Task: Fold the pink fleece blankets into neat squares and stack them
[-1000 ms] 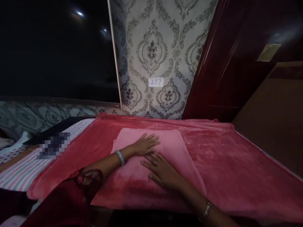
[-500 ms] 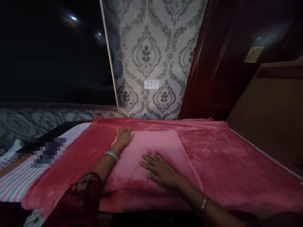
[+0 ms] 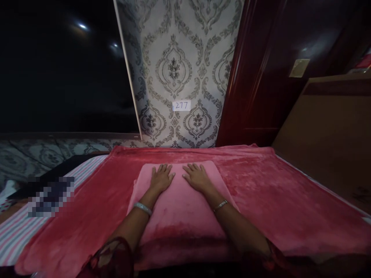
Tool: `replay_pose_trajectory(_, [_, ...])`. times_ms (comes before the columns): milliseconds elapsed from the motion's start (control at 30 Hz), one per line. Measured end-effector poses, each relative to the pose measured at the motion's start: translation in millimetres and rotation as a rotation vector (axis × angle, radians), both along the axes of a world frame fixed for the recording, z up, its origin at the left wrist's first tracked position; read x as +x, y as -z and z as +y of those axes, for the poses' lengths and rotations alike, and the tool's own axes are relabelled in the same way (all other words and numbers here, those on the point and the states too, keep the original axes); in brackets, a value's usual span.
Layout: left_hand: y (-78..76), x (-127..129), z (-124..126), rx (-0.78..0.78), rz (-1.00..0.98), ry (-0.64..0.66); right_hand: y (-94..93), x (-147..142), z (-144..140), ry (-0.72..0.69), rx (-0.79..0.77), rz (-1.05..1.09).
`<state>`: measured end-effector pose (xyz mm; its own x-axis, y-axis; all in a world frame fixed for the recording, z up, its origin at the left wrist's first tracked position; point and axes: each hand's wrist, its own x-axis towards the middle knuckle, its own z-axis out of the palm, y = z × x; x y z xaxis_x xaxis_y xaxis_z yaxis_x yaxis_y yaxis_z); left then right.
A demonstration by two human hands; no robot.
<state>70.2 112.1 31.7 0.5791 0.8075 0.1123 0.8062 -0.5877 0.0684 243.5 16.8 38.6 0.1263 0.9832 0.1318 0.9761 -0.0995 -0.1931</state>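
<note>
A folded pink cloth lies on a wide red blanket spread over a bed. My left hand rests flat on the far left part of the pink cloth, fingers spread toward the wall. Beside it, my right hand lies flat on the far right part, fingers apart as well. Both palms press down side by side near the cloth's far edge. Neither hand grips anything. A bangle sits on each wrist.
A striped sheet shows at the left under the blanket. Patterned wallpaper with a small label reading 277 stands behind. A dark screen is at the left, a dark red door and a brown panel at the right.
My right hand slid from the cloth's middle up toward its far edge. My left hand moved from the far left corner inward, so both hands now lie side by side.
</note>
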Motion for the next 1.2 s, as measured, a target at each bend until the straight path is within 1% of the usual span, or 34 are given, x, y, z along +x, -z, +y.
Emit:
replay_pose_trajectory(100, [-0.8,-15,11,-0.02,-0.015,-0.095,12.2,18,-5,0.159,0.014,-0.012])
replay_pose_trajectory(167, [-2.4,-30,23,-0.067,-0.026,-0.189,15.4,30,-7,0.273,0.021,-0.004])
replay_pose_trajectory(233, [-2.7,-47,34,-0.125,-0.04,-0.276,17.5,41,-8,0.341,0.019,0.013])
replay_pose_trajectory(300, [-1.1,-60,41,-0.172,-0.058,-0.323,20.6,48,-7,0.355,0.008,0.028])
replay_pose_trajectory(367, [1.4,-68,44,-0.197,-0.075,-0.336,24.5,53,-5,0.352,-0.001,0.035])
replay_pose_trajectory(533, [5.8,-66,41,-0.201,-0.102,-0.335,29.4,52,-4,0.343,-0.008,0.044])
replay_pose_trajectory(667, [3.7,-66,41,-0.195,-0.105,-0.303,22.6,50,-9,0.338,-0.026,0.037])
replay_pose_trajectory(767, [-3.9,-75,39,-0.198,-0.096,-0.278,10.7,50,-16,0.325,-0.054,0.033])
replay_pose_trajectory(833, [-11.0,-83,28,-0.189,-0.088,-0.296,1.5,45,-27,0.332,-0.066,0.031])
replay_pose_trajectory(867, [-14.0,-87,18,-0.176,-0.086,-0.31,-2.3,39,-35,0.327,-0.06,0.023])
replay_pose_trajectory(900, [-15.9,-89,4,-0.149,-0.087,-0.303,-5.1,31,-45,0.305,-0.045,0.009])
replay_pose_trajectory(933, [-16.3,-91,-13,-0.112,-0.087,-0.263,-6.3,20,-56,0.259,-0.022,-0.01])
replay_pose_trajectory(967, [-14.9,-92,-32,-0.073,-0.087,-0.192,-5.8,8,-68,0.19,0.004,-0.032])
replay_pose_trajectory(1000, [-11.7,-92,-52,-0.008,-0.082,-0.056,-3.5,-6,-80,0.099,0.029,-0.055])
replay_pose_trajectory(1033, [-6.8,-92,-72,0.031,-0.069,0.093,0.4,-21,-91,0.007,0.045,-0.072])
replay_pose_trajectory(1067, [-0.7,-92,-90,0.055,-0.058,0.209,5.6,-34,-102,-0.077,0.048,-0.086])
replay_pose_trajectory(1100, [6.0,-92,-106,0.066,-0.041,0.278,11.5,-46,-110,-0.138,0.039,-0.1])
replay_pose_trajectory(1133, [12.7,-92,-118,0.074,-0.026,0.307,17.4,-55,-117,-0.178,0.026,-0.112])
replay_pose_trajectory(1200, [23.6,-92,-133,0.101,-0.015,0.306,27.5,-62,-125,-0.202,0.001,-0.131])
